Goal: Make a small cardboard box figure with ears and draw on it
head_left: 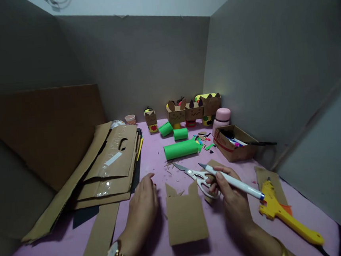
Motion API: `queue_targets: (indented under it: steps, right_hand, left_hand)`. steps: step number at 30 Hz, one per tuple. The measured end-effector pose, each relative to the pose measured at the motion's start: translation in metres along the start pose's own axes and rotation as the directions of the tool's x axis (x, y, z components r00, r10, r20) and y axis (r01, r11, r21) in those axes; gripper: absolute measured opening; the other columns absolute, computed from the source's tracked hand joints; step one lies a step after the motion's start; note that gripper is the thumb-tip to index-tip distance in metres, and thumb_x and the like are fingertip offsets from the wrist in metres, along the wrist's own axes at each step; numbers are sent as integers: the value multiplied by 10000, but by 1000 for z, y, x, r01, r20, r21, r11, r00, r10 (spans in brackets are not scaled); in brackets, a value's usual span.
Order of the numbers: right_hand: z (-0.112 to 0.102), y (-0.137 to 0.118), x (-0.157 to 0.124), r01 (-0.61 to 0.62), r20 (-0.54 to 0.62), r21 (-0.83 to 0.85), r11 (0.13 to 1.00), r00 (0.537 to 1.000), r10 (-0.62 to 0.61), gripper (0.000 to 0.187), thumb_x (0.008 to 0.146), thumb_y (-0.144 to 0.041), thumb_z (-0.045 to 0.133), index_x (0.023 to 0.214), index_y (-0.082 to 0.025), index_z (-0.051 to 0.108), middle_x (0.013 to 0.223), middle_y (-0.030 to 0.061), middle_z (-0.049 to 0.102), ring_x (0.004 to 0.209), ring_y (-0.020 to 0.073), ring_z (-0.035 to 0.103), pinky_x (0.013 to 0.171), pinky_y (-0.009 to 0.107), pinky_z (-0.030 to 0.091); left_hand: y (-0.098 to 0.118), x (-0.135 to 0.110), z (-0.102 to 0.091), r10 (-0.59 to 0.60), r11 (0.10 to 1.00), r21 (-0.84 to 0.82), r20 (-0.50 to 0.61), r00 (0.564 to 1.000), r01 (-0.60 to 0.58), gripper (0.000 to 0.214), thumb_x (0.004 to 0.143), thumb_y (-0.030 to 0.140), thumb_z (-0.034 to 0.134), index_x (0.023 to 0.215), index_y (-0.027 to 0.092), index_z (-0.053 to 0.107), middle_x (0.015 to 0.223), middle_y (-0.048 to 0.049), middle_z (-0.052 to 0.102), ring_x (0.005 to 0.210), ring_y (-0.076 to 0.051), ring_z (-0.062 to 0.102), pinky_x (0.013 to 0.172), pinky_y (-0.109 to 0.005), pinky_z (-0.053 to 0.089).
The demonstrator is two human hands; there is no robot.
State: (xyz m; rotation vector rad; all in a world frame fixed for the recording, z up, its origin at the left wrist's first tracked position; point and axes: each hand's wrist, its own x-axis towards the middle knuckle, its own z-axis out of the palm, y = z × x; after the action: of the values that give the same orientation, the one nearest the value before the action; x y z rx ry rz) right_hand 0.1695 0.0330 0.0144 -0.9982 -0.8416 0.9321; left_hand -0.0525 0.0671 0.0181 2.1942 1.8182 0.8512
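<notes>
A white marker [235, 183] with a grey tip and a blue end is in my right hand [231, 194], held like a pen and slanting up to the left. Beneath those fingers lie white-handled scissors [197, 176], blades pointing to the far left; I cannot tell whether the hand touches them. Between my hands sits a small cardboard box [187, 219] with two pointed ears at its far edge and a plain top. My left hand [143, 200] rests on the table left of the box, loosely bent with fingers partly hidden, and no object shows in it.
Flattened cardboard [114, 165] is stacked at left. Green paper tubes [180, 149] and paper scraps [203, 139] lie ahead. Box-headed figures [177, 115] line the back. At right are a pink bottle [222, 117], a box of pens [235, 150] and a yellow glue gun [280, 210].
</notes>
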Motion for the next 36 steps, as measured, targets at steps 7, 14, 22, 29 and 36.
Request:
queue_targets:
  steps: [7, 14, 22, 29, 36]
  right_hand:
    - [-4, 2, 2, -30, 23, -15, 999, 999, 31, 282, 873, -449, 606, 1035, -220, 578, 681, -23, 669, 577, 119, 572, 540, 234, 481]
    - [-1, 5, -5, -20, 15, -30, 999, 1000, 20, 259, 881, -442, 598, 1021, -224, 585, 812, 18, 710, 698, 154, 627, 643, 288, 495]
    - [21, 29, -29, -110, -118, 68, 992, 986, 117, 413, 890, -534, 522, 1232, -304, 492, 1141, 43, 650, 1095, 206, 581, 889, 348, 471]
    - [28, 30, -38, -282, -77, 306, 909, 945, 319, 496, 884, -555, 508, 1315, -352, 371, 1155, 39, 666, 1162, 211, 589, 943, 367, 495]
    - [25, 23, -45, -213, 10, 340, 916, 975, 223, 465, 900, -528, 501, 1309, -356, 365, 1144, 57, 674, 978, 237, 678, 742, 361, 573]
  left_hand:
    - [-11, 8, 13, 193, 977, 82, 64, 979, -198, 395, 903, 148, 334, 1237, 116, 543, 1239, -182, 613, 1155, -301, 548, 986, -520, 435]
    - [17, -22, 1, -207, 861, -460, 75, 976, 218, 509, 939, 468, 338, 1354, 181, 407, 1433, -151, 474, 1343, -279, 412, 1111, -518, 319]
    - [39, -64, 25, -326, 631, -667, 235, 916, 396, 792, 851, 571, 499, 1490, 206, 206, 1588, -140, 206, 1455, -323, 117, 1168, -529, 118]
    - [46, -71, 26, -258, 250, -810, 473, 842, 531, 876, 820, 547, 583, 1499, 209, 146, 1494, -201, 396, 1314, -344, 450, 1062, -500, 399]
    - [55, -70, 17, -189, 70, -843, 514, 837, 533, 988, 742, 488, 714, 1500, 238, 132, 1462, -201, 441, 1256, -373, 508, 993, -535, 460]
